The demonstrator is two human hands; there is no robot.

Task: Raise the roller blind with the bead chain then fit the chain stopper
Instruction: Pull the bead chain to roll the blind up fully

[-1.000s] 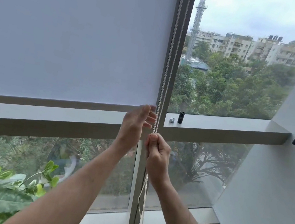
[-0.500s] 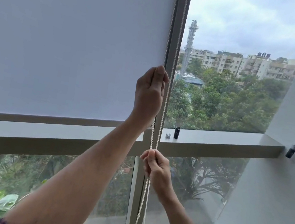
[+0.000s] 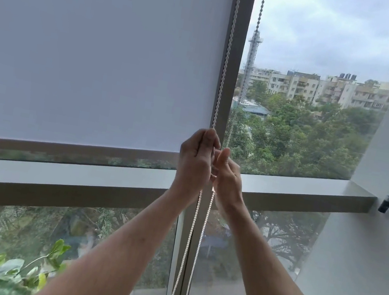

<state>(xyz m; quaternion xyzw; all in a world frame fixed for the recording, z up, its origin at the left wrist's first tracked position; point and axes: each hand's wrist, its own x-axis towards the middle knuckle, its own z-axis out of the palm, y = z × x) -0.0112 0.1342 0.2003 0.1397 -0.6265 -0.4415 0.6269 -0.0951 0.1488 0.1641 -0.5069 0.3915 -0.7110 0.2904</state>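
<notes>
1. The white beaded pull chain [image 3: 227, 57] hangs in two strands along the grey window mullion [image 3: 233, 76], just right of the pale grey fabric roller blind [image 3: 96, 48], whose bottom bar sits low, near the sill.
2. The left hand [image 3: 195, 159] has its grip curled round the left strand; the right hand [image 3: 228, 176] is beside it, fingers loosely curled near the other strand, though contact is hidden.
3. The blind looks barely raised; pulling well likely means straight-down, hand-over-hand strokes on one strand only.
4. No chain stopper is visible here.
</notes>
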